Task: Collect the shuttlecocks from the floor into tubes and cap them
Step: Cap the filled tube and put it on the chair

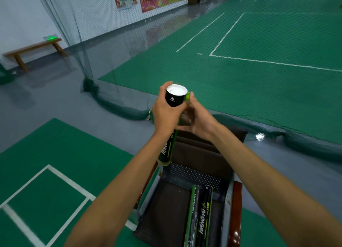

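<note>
Together, left hand [165,115] and right hand [197,121] grip one white-topped tube [174,100]; two tubes [205,216] lie on a chair [164,209].

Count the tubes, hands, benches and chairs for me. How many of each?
Tubes: 3, the held tube, plus the green-edged tube and the black tube on the chair.
Hands: 2, the left hand and the right hand.
Benches: 1, the wooden bench.
Chairs: 1, the chair.
Total: 7

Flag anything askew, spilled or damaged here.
Nothing stands out. The left hand grips a tube, the blurred right hand beside its top; two tubes lie side by side on the chair.
</note>
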A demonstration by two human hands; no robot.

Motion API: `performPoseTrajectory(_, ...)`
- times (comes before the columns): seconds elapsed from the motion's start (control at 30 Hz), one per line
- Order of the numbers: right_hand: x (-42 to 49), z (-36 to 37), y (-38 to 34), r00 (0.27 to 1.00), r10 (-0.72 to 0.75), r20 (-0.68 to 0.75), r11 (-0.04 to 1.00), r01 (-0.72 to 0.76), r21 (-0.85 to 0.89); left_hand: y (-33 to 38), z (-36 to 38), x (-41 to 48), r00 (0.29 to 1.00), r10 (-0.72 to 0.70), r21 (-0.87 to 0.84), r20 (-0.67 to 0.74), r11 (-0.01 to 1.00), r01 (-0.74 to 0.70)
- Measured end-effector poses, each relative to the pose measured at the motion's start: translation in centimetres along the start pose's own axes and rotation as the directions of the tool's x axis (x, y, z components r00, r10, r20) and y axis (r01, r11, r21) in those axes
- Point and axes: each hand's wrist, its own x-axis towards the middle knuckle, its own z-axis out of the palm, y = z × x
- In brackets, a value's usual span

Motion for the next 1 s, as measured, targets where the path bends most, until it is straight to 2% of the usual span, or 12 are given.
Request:
performPoseTrajectory(0.07,0.3,-1.3,2.5,1.000,0.002,0.029,0.998,0.000,-0.058,-0.5,-0.6,0.9,0.999,-0.045,-0.034,-0.028,0.998,0.044)
performPoseTrajectory(0.23,1.2,-2.0,6.9,0.997,0.005,-0.071,0.894,-0.036,-0.446,-1.6,-0.6,1.8,0.989,-0.148,-0.062,0.016,0.987,0.149)
performPoseTrajectory(0.4,3.2,-2.0,7.5,0.984,-0.097,-0.152,0.782,-0.020,-0.623,-2.9,1.1,1.5,0.978,-0.205,-0.038,0.043,0.978,0.207)
performPoseTrajectory(0.53,3.9,-2.7,7.1,0.975,-0.129,-0.182,0.744,-0.027,-0.668,-4.2,1.7,1.4,0.960,-0.278,-0.099,0.033,0.955,0.280)
performPoseTrajectory(0.63,4.8,-3.4,7.8,0.973,-0.118,-0.200,0.733,-0.051,-0.678,-5.6,2.0,0.7,0.936,-0.333,-0.115,0.114,0.931,0.345)
performPoseTrajectory(0.8,6.8,-4.1,10.0,0.946,-0.084,-0.313,0.795,-0.125,-0.593,-9.4,2.4,-3.2,0.841,-0.482,0.088,0.246,0.875,0.476)
performPoseTrajectory(1.0,8.5,-4.7,15.5,0.919,0.089,-0.384,0.858,-0.266,-0.439,-13.7,2.8,-7.5,0.782,-0.572,0.225,0.246,0.819,0.528)
